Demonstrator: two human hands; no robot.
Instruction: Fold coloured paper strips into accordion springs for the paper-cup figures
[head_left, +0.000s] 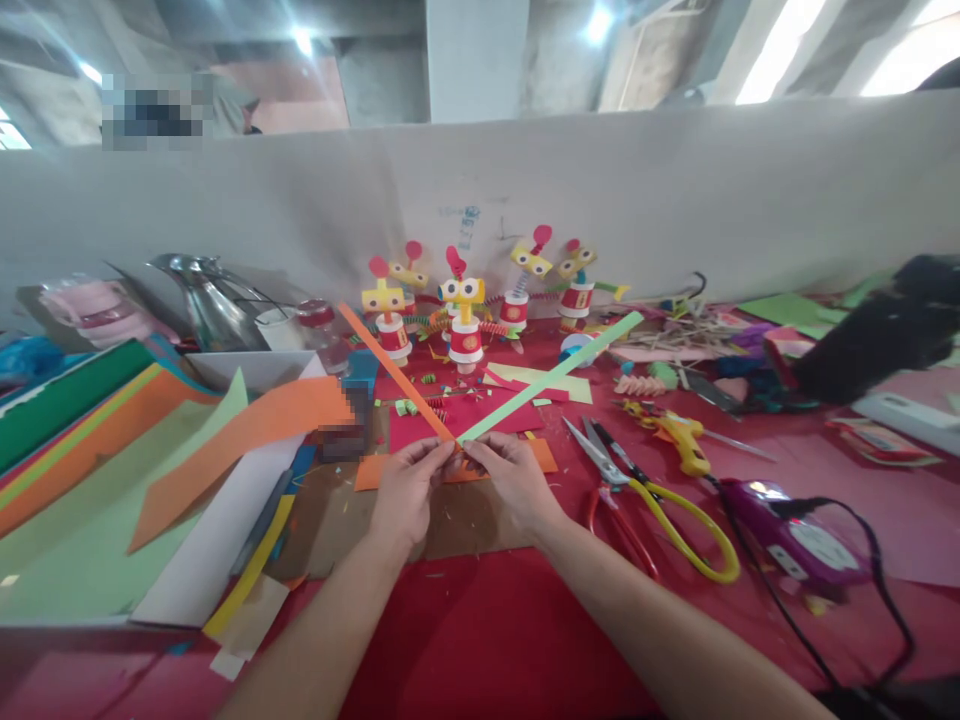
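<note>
Two narrow paper strips meet at their near ends in my fingers, forming a V. My left hand (411, 492) pinches the end of the orange paper strip (397, 372), which slants away to the upper left. The light green paper strip (553, 376) is pinched by my right hand (513, 482) and slants to the upper right. My fingertips nearly touch and hide part of the joint. Below them lie an orange paper piece (375, 474) and a brown board (480, 525).
Paper-cup figures (466, 340) stand at the back. To the right lie yellow-handled scissors (686, 525), red-handled pliers (630, 530), a yellow glue gun (684, 442) and a purple corded device (795, 530). A white box (202, 540) of coloured paper is at left.
</note>
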